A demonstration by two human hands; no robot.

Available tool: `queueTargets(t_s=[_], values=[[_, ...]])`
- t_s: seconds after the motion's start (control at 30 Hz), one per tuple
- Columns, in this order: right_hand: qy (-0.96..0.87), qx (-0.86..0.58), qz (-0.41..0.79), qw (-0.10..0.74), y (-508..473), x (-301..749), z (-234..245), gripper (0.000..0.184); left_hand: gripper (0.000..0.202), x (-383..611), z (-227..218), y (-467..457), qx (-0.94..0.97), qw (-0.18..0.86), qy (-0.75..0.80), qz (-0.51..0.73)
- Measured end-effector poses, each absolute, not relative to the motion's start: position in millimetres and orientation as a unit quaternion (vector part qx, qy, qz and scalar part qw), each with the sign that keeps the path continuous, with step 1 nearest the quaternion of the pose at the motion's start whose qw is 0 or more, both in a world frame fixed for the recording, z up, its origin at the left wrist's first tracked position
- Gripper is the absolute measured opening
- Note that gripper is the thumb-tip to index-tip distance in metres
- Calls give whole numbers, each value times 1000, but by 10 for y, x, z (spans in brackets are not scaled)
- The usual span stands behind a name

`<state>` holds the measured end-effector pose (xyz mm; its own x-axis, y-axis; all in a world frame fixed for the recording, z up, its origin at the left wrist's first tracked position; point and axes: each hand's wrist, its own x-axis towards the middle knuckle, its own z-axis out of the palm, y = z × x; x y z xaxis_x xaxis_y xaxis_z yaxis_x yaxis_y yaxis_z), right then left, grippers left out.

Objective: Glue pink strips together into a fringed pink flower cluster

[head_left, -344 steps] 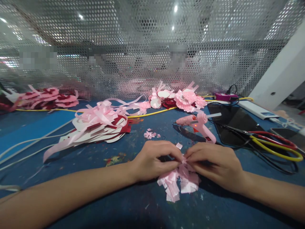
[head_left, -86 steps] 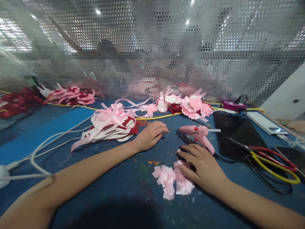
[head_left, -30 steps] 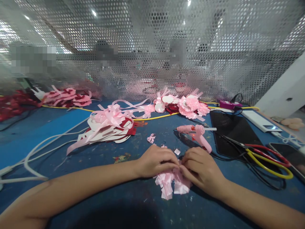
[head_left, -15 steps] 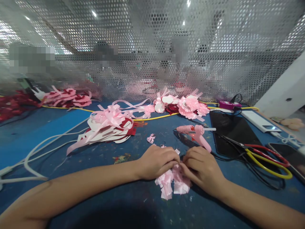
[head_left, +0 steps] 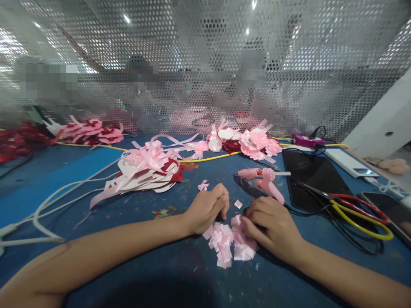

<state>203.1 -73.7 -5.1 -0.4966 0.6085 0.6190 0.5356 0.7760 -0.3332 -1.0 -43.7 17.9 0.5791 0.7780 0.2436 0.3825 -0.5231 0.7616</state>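
A small heap of cut pink ribbon pieces lies on the blue table right in front of me. My right hand rests on the heap's right side, its fingertips curled and pressing on the pieces. My left hand sits just behind the heap's left side, off the pieces. Its fingers are curled in, and whether they hold anything is hidden. A tiny pink scrap lies between the two hands.
A pink glue gun lies just beyond my right hand. Scissors with red and yellow handles and a black tablet are to the right. Pink bows on cards, finished pink flowers, a white cable and a perforated screen are behind.
My left hand has drawn back from my right hand and off the ribbon heap, uncovering its left half. The right hand has stayed on the pieces.
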Motion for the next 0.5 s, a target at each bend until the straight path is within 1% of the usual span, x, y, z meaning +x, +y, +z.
queueTargets(t_s=[0.1,0.17,0.23,0.33,0.4,0.5], values=[[-854,-350,54,381,-727,2040,-56,26,46,-20,153,-414,818,340,348,307],[-853,-367,53,368,-713,2049,-66,20,53,-30,138,-401,822,338,338,310],[-860,-382,49,334,-701,2052,-78,16,61,-40,130,-390,825,336,321,321],[-873,-399,35,279,-698,2042,-93,19,74,-39,134,-377,824,334,297,347],[-874,-405,19,266,-709,2027,-101,21,74,-23,145,-370,818,331,301,362],[-875,-404,0,267,-730,2008,-109,26,60,4,167,-355,809,324,329,363]])
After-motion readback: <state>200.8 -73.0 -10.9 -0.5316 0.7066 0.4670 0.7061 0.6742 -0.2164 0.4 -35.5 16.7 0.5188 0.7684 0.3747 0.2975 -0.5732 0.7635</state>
